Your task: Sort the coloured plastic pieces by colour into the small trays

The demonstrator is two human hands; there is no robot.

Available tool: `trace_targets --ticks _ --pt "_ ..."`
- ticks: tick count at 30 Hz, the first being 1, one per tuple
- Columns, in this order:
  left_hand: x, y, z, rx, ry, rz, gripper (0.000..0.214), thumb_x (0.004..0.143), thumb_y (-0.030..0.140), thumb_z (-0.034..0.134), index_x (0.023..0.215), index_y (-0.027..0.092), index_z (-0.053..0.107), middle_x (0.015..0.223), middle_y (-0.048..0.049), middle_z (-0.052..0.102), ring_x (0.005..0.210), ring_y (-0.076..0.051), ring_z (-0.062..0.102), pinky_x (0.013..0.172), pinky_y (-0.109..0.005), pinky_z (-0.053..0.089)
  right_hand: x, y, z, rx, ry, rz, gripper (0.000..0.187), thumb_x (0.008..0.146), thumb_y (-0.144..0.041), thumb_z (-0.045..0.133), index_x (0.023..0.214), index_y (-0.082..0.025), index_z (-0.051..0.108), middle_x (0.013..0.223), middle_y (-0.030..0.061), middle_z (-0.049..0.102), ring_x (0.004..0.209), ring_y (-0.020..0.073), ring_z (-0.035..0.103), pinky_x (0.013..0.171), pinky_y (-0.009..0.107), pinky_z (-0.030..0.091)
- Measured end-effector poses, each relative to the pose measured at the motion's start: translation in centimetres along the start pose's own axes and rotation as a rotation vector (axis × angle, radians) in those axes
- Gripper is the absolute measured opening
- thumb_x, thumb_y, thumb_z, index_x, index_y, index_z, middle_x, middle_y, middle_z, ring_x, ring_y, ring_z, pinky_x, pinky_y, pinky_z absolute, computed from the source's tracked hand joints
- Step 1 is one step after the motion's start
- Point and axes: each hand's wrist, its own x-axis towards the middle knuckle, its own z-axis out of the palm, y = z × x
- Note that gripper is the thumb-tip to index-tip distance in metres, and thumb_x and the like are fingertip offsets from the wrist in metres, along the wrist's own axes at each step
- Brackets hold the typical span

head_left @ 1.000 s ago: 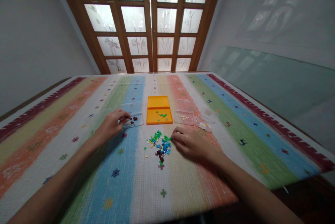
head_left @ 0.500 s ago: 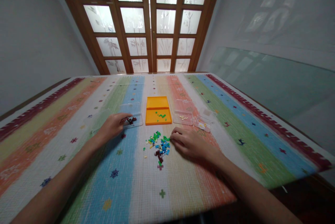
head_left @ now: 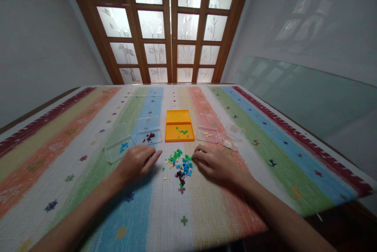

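A small pile of tiny coloured bricks (head_left: 180, 162) lies on the striped tablecloth (head_left: 206, 212) between my hands. My left hand (head_left: 138, 162) rests just left of the pile, fingers stretched toward it and holding nothing. My right hand (head_left: 212, 161) lies palm down at the pile's right edge, its fingertips curled and touching the bricks; I cannot make out anything in them. Behind the pile stands an open orange box (head_left: 179, 127) with a few green bricks. A clear box with dark red bricks (head_left: 150, 137) and another with blue bricks (head_left: 119, 149) sit behind my left hand.
Two more clear boxes (head_left: 207, 134) (head_left: 229, 141) with pale bricks stand right of the orange box. Wooden glass-paned doors (head_left: 173, 28) close off the far end. A glass panel (head_left: 309, 91) lines the right wall. The table's near edge (head_left: 265, 224) runs below my right forearm.
My left hand has left the clear box of dark red bricks and moved down and right to the pile. The blue-brick box is now uncovered. My right hand has stayed put.
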Motion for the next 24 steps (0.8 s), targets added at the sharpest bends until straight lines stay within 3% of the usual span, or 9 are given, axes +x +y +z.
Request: trace_targets --ticks 5,13,17,24 --pt "-1.7 -0.2 1.7 0.042 -0.105 -0.010 0.043 0.104 0.027 0.039 0.064 0.021 0.052 0.051 0.0008 0.053 0.046 -0.014 0.051 0.052 -0.028 0.036 0.0 -0.1 -0.1 0.040 0.018 0.015 0.022 0.098 -0.015 0.044 0.098 -0.017 0.066 0.098 0.0095 0.066 0.082 0.0174 0.059 0.073 0.031 0.044" --pt "-2.0 -1.2 1.0 0.101 -0.113 -0.022 0.043 0.103 0.029 0.039 0.063 0.021 0.053 0.050 -0.0001 0.055 0.045 -0.014 0.050 0.050 -0.028 0.033 2.0 0.8 -0.6 0.116 0.001 0.015 0.015 0.098 -0.015 0.053 0.099 -0.018 0.067 0.100 0.0082 0.068 0.085 0.0169 0.062 0.078 0.030 0.049" --pt "-2.2 -1.1 1.3 0.148 -0.144 -0.029 0.045 0.104 0.030 0.036 0.063 0.021 0.054 0.051 -0.0010 0.057 0.046 -0.014 0.051 0.051 -0.028 0.033 4.6 1.5 -1.3 0.063 -0.107 -0.037 0.016 0.100 -0.019 0.058 0.108 -0.018 0.072 0.104 0.0100 0.070 0.087 0.0174 0.064 0.077 0.030 0.049" --pt "-2.3 -1.2 1.3 0.198 -0.171 -0.080 0.048 0.106 0.030 0.034 0.065 0.019 0.057 0.053 -0.0027 0.060 0.048 -0.016 0.054 0.052 -0.029 0.033 8.5 1.2 -2.1 -0.055 -0.329 -0.109 0.026 0.090 -0.016 0.071 0.116 -0.021 0.076 0.106 0.0094 0.071 0.084 0.0171 0.065 0.068 0.026 0.043"
